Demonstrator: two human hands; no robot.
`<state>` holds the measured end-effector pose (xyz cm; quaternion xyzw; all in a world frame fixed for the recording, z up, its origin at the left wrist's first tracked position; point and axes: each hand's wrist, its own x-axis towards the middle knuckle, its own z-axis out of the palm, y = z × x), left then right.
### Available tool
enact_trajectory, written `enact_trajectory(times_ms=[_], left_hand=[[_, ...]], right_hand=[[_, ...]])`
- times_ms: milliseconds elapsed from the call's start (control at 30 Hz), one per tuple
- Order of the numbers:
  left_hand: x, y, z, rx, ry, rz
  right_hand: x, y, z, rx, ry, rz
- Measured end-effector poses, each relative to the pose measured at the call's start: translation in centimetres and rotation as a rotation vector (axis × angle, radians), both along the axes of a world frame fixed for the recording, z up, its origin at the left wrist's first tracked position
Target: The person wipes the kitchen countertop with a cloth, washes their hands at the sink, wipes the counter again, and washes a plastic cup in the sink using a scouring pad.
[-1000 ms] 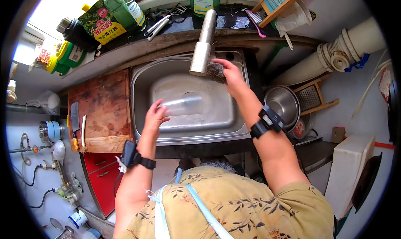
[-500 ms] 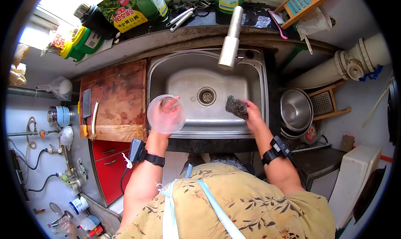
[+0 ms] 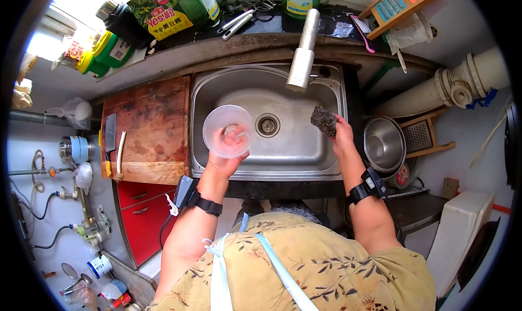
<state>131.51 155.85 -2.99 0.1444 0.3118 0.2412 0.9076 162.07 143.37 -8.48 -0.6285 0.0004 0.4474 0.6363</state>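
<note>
A round clear plastic container [image 3: 228,131] is held over the left part of the steel sink [image 3: 272,175]. My left hand [image 3: 232,159] grips it from below, and its fingers show through the plastic. Over the right part of the sink my right hand [image 3: 342,135] pinches a dark grey scouring pad [image 3: 324,120] between thumb and fingers. The pad and the container are apart. Between them lies the drain [image 3: 267,125]. A metal faucet [image 3: 302,63] hangs over the sink's back edge.
Left of the sink, a wooden cutting board [image 3: 148,123] bears a cleaver [image 3: 110,134] and a white stalk [image 3: 121,152]. Steel bowls [image 3: 385,144] stand to the right. Bottles, a grater [image 3: 403,7] and utensils [image 3: 237,26] line the back ledge.
The view has shifted to the right. The container, first tilted edge-on, now shows its round face. My right hand has brought the pad away from the faucet, then a little farther right.
</note>
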Motion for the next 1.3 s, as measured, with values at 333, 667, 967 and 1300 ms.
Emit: enact_trajectory(times_ms=[333,667,967,1300], left_hand=[[0.7,-0.8,-1.2,-0.060,0.116,0.024],[2.9,-1.9,0.3,0.090,0.258,0.115],[0.9,-1.9,0.3,0.136,0.513,-0.041],[-0.7,-2.7,0.5,0.280,0.641,-0.164]], right_hand=[[-3.5,0.3,10.5,0.524,0.220,0.093],[-11.3,1.2,16.9,0.513,-1.154,0.647],[-15.3,2.4,11.9,0.321,-1.025,0.901],[-16.8,3.5,9.7,0.609,-1.507,1.290]])
